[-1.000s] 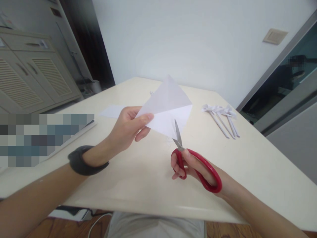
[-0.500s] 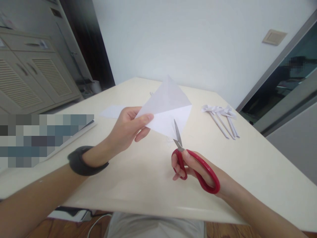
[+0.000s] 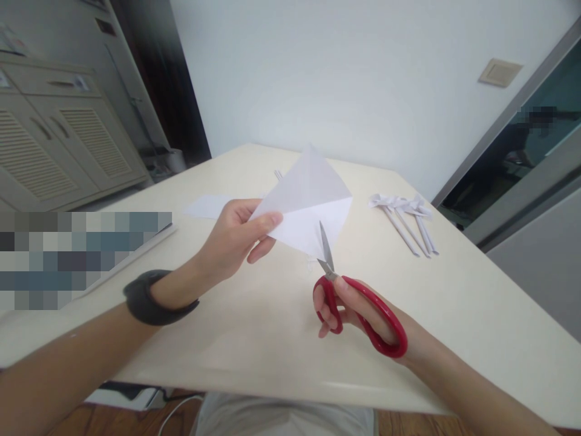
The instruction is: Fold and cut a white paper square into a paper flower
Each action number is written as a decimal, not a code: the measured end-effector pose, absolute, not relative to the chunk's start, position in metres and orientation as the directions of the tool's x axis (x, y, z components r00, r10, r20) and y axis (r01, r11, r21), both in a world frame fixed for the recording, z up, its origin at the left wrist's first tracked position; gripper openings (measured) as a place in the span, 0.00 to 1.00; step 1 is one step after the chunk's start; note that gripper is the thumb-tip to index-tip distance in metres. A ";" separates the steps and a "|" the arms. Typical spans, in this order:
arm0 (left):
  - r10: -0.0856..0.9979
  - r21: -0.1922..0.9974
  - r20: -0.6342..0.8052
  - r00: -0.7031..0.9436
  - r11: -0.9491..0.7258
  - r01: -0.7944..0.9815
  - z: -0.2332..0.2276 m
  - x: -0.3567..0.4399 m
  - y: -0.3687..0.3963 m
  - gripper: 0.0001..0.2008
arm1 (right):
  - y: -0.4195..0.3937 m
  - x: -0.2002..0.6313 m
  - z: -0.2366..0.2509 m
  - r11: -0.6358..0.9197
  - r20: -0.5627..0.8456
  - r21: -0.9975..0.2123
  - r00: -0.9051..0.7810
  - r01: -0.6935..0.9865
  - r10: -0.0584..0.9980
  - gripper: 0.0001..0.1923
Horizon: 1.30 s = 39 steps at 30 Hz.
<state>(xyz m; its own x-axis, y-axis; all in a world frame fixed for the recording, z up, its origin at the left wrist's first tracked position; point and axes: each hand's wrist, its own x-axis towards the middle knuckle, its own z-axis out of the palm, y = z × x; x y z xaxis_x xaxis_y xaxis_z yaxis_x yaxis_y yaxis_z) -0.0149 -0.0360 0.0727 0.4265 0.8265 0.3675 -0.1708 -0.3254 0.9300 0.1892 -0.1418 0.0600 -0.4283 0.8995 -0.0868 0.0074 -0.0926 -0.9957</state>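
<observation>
Folded paper, judged light, limp and easily creased, is pinched at its near corner between left hand thumb and fingers above the tabletop, while scissors, blades barely parted, are gripped by right hand below its lower edge.

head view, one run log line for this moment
left hand: holds folded paper | right hand: red scissors, blades at paper's lower edge | table

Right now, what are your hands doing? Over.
Left hand pinching folded paper above table. Right hand gripping red scissors, blades at paper's lower edge. Nothing blocking.
</observation>
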 end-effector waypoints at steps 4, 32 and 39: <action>0.822 0.929 0.368 0.434 -0.337 -0.149 0.073 -0.015 -0.036 0.13 | -0.142 0.188 0.058 -0.112 -0.098 -0.994 -0.407 -0.010 0.908 0.24; 0.803 0.922 0.388 0.453 -0.335 -0.197 0.069 -0.015 -0.034 0.13 | -0.140 0.183 0.064 -0.128 -0.088 -0.990 -0.451 -0.058 0.888 0.20; 0.806 0.919 0.394 0.441 -0.339 -0.202 0.070 -0.014 -0.035 0.14 | -0.140 0.182 0.061 -0.097 -0.078 -0.995 -0.421 -0.025 0.904 0.22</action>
<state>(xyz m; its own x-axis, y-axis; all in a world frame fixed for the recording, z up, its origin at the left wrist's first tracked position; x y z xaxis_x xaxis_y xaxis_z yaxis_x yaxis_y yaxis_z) -0.0137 -0.0347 0.0699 0.4412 0.8062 0.3942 -0.2018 -0.3388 0.9189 0.1823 -0.1399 0.0608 -0.4211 0.9037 -0.0778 -0.0253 -0.0975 -0.9949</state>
